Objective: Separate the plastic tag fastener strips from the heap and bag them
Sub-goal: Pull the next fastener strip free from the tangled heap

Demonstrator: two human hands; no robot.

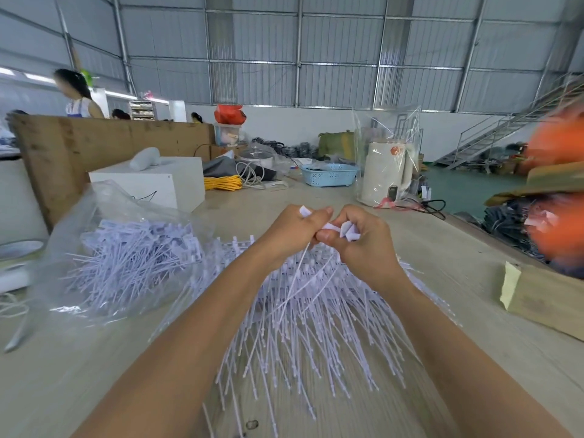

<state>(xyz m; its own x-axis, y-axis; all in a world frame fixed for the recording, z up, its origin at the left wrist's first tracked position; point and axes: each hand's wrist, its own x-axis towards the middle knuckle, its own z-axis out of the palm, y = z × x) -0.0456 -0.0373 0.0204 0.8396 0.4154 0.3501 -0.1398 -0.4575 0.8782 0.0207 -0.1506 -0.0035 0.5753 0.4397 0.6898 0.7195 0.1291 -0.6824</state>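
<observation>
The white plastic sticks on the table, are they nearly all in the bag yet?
Not yet. Done: the clear plastic bag on the left already holds a bunch of separated white fastener strips. In hand: the left hand and right hand pinch a few white tag ends above the heap, thin strips trailing down. Left: a big spread heap of white plastic fastener strips lies unbagged on the pale wooden table.

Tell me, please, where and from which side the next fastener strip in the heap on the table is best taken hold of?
Probably by the flat tag heads at the far end of the heap of fastener strips, reaching in from above. The thin tails fan toward the near edge and flex, while the left hand and right hand already pinch such heads.
</observation>
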